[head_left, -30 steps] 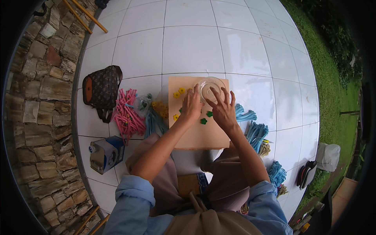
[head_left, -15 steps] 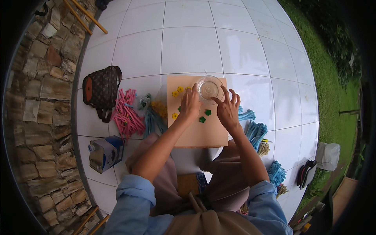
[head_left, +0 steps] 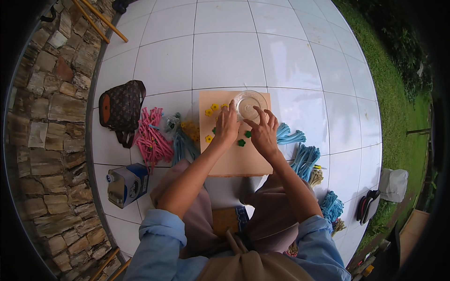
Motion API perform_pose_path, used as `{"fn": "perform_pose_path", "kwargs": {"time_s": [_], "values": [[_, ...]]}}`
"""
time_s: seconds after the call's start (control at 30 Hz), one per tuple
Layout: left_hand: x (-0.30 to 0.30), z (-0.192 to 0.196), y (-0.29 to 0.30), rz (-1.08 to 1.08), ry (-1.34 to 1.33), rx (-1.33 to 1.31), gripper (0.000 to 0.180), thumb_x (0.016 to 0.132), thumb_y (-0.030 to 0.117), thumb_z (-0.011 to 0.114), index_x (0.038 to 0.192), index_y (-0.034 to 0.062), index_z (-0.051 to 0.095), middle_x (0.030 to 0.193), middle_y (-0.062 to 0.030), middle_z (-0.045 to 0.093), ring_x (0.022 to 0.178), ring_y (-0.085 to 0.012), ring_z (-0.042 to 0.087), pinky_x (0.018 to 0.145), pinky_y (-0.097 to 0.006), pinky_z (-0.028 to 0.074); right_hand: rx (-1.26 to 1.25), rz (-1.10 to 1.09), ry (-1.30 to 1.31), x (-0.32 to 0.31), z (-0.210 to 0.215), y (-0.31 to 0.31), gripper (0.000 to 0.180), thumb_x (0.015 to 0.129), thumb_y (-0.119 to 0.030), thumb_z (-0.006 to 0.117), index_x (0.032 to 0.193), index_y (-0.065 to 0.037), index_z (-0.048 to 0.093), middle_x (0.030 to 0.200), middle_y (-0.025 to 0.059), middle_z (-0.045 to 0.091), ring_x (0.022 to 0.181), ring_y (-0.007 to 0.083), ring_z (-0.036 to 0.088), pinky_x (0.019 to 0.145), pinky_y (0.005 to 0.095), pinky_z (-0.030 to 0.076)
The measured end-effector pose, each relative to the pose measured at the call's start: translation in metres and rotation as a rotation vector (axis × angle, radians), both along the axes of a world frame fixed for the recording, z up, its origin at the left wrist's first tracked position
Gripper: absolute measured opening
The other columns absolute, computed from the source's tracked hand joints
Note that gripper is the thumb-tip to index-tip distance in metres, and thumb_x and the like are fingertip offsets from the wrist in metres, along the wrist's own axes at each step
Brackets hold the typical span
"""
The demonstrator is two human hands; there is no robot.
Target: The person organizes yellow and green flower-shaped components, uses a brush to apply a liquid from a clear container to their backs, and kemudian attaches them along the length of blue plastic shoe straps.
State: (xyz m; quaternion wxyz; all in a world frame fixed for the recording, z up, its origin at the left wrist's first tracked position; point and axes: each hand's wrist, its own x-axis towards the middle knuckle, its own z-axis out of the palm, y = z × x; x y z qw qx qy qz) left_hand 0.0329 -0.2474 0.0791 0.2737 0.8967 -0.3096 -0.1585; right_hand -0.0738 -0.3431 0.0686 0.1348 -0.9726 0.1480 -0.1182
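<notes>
A round clear glass dish sits at the far right of a tan board in front of me. My left hand is over the board's middle, index finger stretched to the dish's left rim; its other fingers are partly hidden. At the dish's near right side is my right hand, open, its fingers apart and bent, fingertips over the near rim. Whether either hand presses on the glass is unclear. Yellow flower-shaped pieces lie left of my left hand, and green ones lie between the hands.
Pink strand bundles, a brown patterned bag and a blue-and-silver can stand at left on the white tiles. Light-blue strand bundles lie along the right. A stone wall runs down the left, grass the right.
My right hand has moved left and slightly nearer, from the dish's right side to its near rim. My left hand has hardly moved.
</notes>
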Motion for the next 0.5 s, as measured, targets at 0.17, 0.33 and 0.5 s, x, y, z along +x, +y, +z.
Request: {"fn": "perform_pose_path", "kwargs": {"time_s": [0.17, 0.33, 0.5], "values": [[-0.002, 0.005, 0.001, 0.029, 0.026, -0.016, 0.065, 0.071, 0.004, 0.068, 0.126, -0.0040, 0.034, 0.108, -0.0257, 0.048, 0.097, -0.0371, 0.054, 0.080, -0.041, 0.046, 0.204, -0.109, 0.051, 0.000, -0.004, -0.009, 0.030, 0.070, -0.002, 0.055, 0.089, -0.022, 0.069, 0.129, 0.0063, 0.037, 0.117, 0.0342, 0.030, 0.095, 0.0508, 0.028], [-0.025, 0.006, 0.004, 0.120, -0.051, -0.165, 0.047, 0.071, 0.012, 0.070, 0.111, 0.0011, 0.048, 0.097, -0.0220, 0.054, 0.089, -0.0364, 0.056, 0.077, -0.041, 0.046, 0.358, -0.185, -0.080, -0.017, -0.003, -0.029, 0.030, 0.073, -0.001, 0.053, 0.087, -0.022, 0.068, 0.121, 0.0083, 0.043, 0.107, 0.0315, 0.037, 0.092, 0.0447, 0.031], [-0.048, -0.016, 0.003, -0.125, -0.284, 0.213, 0.021, 0.075, 0.020, 0.066, 0.082, 0.0019, 0.057, 0.083, -0.0120, 0.059, 0.079, -0.0259, 0.060, 0.069, -0.039, 0.049, 0.486, -0.154, -0.079, -0.027, 0.016, -0.026, 0.023, 0.075, -0.008, 0.056, 0.090, -0.018, 0.069, 0.108, 0.0128, 0.055, 0.108, 0.0253, 0.044, 0.092, 0.0417, 0.029]]}}
